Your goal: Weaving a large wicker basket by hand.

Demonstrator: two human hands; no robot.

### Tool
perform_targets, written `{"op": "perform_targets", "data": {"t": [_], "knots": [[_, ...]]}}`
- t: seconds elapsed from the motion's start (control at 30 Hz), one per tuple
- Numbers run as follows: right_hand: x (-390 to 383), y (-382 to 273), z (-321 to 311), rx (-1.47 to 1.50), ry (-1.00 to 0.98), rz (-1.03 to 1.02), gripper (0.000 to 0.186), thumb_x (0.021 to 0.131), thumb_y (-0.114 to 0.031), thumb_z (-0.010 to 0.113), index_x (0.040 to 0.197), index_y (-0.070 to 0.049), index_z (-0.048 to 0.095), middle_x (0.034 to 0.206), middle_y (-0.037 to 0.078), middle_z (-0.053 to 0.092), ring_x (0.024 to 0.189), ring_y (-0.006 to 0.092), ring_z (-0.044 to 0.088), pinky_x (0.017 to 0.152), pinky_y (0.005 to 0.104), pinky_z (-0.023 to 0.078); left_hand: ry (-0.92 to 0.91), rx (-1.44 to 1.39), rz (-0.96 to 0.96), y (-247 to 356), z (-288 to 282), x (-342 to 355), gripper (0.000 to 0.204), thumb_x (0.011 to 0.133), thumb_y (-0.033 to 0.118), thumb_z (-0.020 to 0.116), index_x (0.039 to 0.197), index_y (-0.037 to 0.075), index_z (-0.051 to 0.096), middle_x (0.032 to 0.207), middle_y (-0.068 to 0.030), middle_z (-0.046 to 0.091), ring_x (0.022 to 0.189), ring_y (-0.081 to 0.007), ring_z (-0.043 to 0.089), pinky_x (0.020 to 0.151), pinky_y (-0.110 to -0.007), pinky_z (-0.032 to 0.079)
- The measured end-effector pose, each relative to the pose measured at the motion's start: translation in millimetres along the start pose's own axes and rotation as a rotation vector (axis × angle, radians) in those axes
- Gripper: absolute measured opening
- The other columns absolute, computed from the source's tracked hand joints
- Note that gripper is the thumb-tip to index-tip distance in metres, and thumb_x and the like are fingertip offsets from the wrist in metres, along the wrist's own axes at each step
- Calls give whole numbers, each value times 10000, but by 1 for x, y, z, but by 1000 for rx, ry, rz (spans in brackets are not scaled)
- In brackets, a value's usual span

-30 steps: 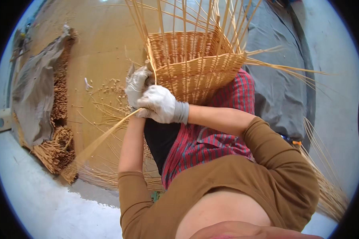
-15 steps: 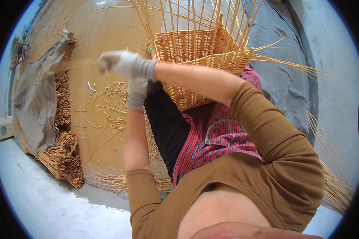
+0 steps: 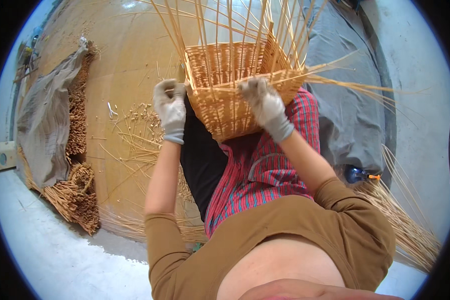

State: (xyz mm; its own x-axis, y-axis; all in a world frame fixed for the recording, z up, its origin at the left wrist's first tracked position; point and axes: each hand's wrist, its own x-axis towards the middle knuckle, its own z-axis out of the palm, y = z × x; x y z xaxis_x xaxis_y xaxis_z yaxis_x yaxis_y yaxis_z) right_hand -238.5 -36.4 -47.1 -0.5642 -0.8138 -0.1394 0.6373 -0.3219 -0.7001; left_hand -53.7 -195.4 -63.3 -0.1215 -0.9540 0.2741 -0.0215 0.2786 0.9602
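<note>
A square wicker basket [image 3: 230, 107] leans on my lap, its weave light brown and several tall upright rods [image 3: 230, 30] rising from its walls. My left hand [image 3: 170, 107], in a whitish work glove, is just outside the basket's left front corner with its fingers curled in. What those fingers hold, if anything, is too small to make out. Also gloved, my right hand [image 3: 267, 104] closes at the upper edge of the front wall, where a loose strand [image 3: 312, 70] runs off to the right. The fingertips there are slightly blurred.
Bundled rods [image 3: 77, 120] under a grey cloth [image 3: 47, 115] lie at the left. Offcuts [image 3: 142, 117] and white-handled scissors [image 3: 112, 111] are on the brown floor sheet. At right are a dark grey cloth [image 3: 350, 100], a blue object with an orange tip [image 3: 357, 175] and long loose rods [image 3: 405, 225].
My right hand has swung back from beyond the left corner to the basket's front wall. The left hand has become fully visible beside the corner. The basket has shifted slightly left.
</note>
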Motion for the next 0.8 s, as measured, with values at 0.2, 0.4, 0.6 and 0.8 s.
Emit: {"op": "perform_targets", "data": {"t": [0.2,0.4,0.6,0.8], "knots": [[27,-30,-34,-495,39,10,160,924,-184,739,1055,-94,718,903,25,735,779,132,706,609,232,537,-487,329,-131,68,32,-19,512,907,-131,500,1359,109,514,1040,-141,699,873,-207,697,749,-345,546],[53,-39,91,-1460,-342,-857,616,858,133,571,1437,-34,443,1467,154,483,1291,252,545,914,373,567,-313,248,-121,28,64,-34,54,1008,117,581,982,71,566,751,5,565,448,-85,490,371,-279,405],[46,-50,3,-657,-228,-688,493,923,99,567,1394,-24,488,1347,131,571,1140,225,635,881,326,544,-193,99,-240,56,70,-45,203,960,197,675,1125,88,632,866,-30,617,534,-140,551,485,-301,478],[35,-82,15,-1324,-96,-930,481,940,23,581,1406,-76,512,1111,114,654,1039,183,650,900,324,529,-409,835,587,68,96,-92,735,861,95,662,1495,389,435,1219,-113,595,904,-272,664,760,-434,557]]}}
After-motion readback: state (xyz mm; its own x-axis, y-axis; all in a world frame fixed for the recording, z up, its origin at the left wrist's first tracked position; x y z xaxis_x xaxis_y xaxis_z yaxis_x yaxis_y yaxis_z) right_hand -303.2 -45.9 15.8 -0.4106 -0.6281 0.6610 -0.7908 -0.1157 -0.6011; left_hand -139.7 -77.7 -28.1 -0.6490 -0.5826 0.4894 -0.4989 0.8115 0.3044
